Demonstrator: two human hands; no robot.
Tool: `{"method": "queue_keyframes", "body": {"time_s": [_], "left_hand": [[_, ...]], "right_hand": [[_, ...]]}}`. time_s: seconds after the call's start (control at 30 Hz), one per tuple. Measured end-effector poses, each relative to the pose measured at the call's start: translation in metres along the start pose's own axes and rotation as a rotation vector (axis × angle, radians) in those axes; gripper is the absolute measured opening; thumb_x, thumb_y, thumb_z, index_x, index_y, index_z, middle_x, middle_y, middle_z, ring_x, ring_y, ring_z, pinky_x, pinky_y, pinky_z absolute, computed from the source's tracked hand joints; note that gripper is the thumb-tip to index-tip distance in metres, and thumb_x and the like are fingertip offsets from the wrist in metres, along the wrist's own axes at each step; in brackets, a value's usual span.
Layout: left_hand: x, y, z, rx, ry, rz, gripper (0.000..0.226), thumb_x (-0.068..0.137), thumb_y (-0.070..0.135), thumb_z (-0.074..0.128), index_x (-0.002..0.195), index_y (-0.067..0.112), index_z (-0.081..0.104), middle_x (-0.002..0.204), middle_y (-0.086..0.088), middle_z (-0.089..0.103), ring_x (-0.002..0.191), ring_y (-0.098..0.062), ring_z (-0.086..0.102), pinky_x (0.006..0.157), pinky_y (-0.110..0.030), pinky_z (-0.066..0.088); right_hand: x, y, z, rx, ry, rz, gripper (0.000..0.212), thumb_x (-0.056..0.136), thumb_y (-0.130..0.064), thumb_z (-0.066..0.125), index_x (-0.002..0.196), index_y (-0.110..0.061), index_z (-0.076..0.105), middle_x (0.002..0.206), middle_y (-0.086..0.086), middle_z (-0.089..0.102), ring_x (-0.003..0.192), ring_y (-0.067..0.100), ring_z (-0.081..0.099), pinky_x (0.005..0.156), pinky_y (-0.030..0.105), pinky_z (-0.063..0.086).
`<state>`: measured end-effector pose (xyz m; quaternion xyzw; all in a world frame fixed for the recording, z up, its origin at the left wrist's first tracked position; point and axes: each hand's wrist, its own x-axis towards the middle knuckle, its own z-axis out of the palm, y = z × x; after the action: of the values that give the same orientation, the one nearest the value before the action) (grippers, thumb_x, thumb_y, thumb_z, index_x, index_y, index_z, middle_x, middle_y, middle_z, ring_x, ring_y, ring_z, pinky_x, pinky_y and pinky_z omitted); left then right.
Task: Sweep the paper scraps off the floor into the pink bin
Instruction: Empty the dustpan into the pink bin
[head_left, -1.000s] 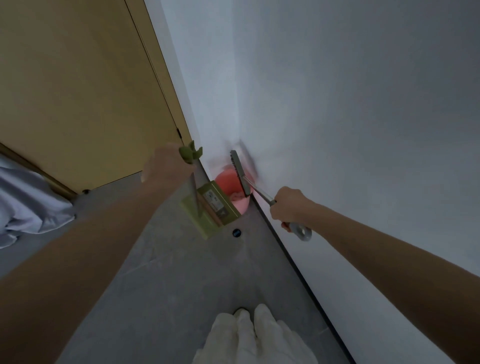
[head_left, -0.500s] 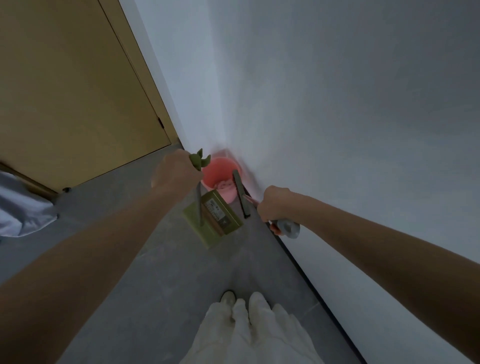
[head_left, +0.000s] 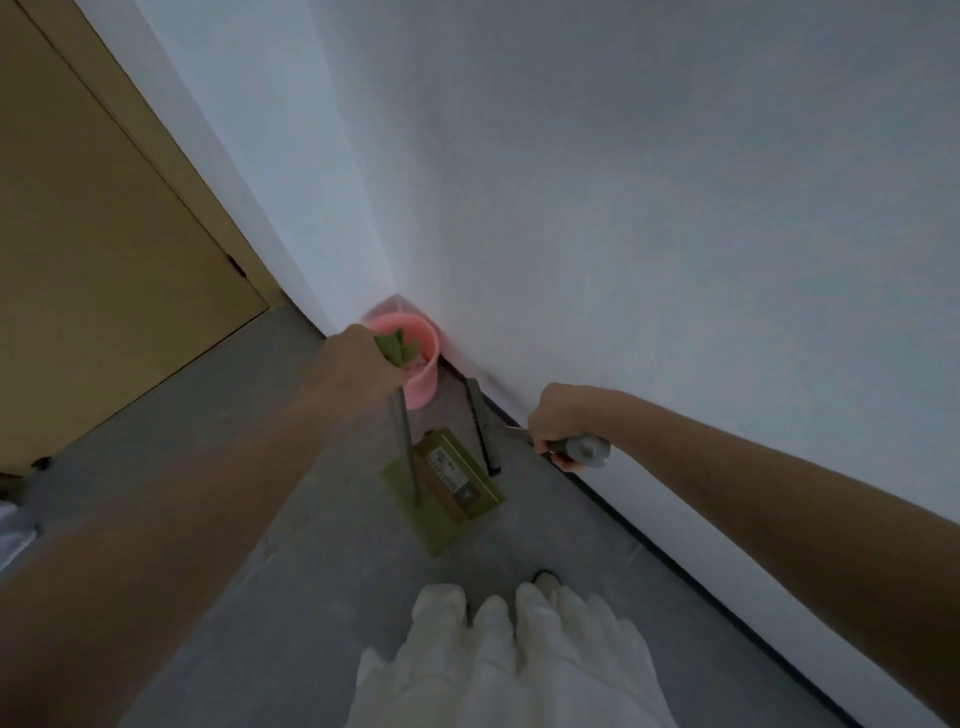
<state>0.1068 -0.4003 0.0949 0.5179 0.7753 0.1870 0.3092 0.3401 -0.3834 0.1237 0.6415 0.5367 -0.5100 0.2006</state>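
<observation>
A white wall (head_left: 623, 208) fills the upper right, meeting a second wall in a corner at about twelve o'clock from the person's feet, with a yellow door (head_left: 93, 260) off at ten o'clock. The grey floor (head_left: 270, 545) runs toward that corner. The pink bin (head_left: 421, 364) stands right in the corner at twelve o'clock, upright, with something pale inside. Just nearer, at about one o'clock, the green dustpan (head_left: 452, 493) sits on the floor, its metal pole rising to the left hand (head_left: 358, 364), whose fingers curl round the green top grip. The right hand (head_left: 556, 421) at two o'clock wraps round the handle of the brush (head_left: 483, 431), whose dark head lies beside the dustpan, along the skirting.
</observation>
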Motion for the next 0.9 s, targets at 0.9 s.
{"method": "queue_keyframes", "body": {"time_s": [0.9], "left_hand": [[-0.119,-0.006,0.150,0.618,-0.501,0.554,0.016,0.085,0.031,0.070,0.080,0.016,0.067,0.069,0.003,0.053,0.076,-0.028,0.062,0.058,-0.028,0.037]], "right_hand": [[-0.062,0.241,0.222,1.173,0.152,0.468,0.022,0.093,0.006,0.043,0.072,-0.002,0.042,0.051,0.009,0.044,0.028,0.014,0.043,0.034,0.018,0.042]]}}
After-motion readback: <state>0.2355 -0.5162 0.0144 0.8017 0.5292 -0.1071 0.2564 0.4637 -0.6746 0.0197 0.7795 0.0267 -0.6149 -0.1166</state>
